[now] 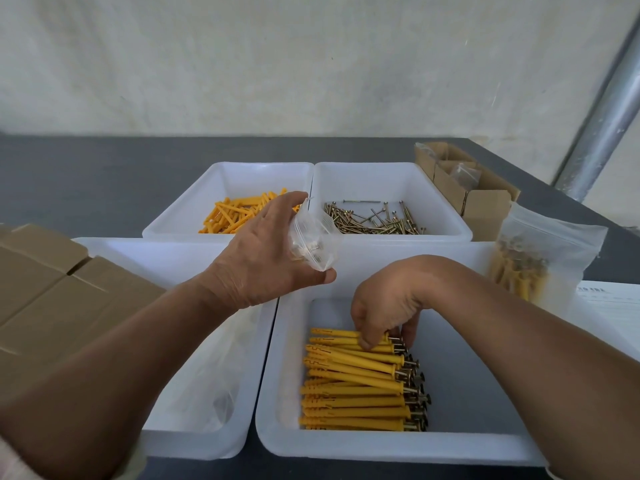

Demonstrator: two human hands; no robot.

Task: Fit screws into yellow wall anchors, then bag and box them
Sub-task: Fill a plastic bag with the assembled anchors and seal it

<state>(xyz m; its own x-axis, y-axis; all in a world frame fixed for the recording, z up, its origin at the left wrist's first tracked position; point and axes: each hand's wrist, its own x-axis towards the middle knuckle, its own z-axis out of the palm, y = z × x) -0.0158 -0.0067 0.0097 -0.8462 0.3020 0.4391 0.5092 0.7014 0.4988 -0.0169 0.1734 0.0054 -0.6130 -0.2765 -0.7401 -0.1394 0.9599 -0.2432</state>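
Your left hand (263, 258) grips a small clear bag (313, 237), raised above the near bins. Its film appears thin, limp and slippery, so hold it at the mouth. Your right hand (388, 306) pinches the topmost assembled anchors (356, 382), which lie stacked in the near-right bin (280, 375). They are ribbed yellow plastic sleeves, probably light and rigid, with metal screw heads protruding at one end. Grasp them mid-shaft and keep them parallel, as the smooth sleeves will likely roll.
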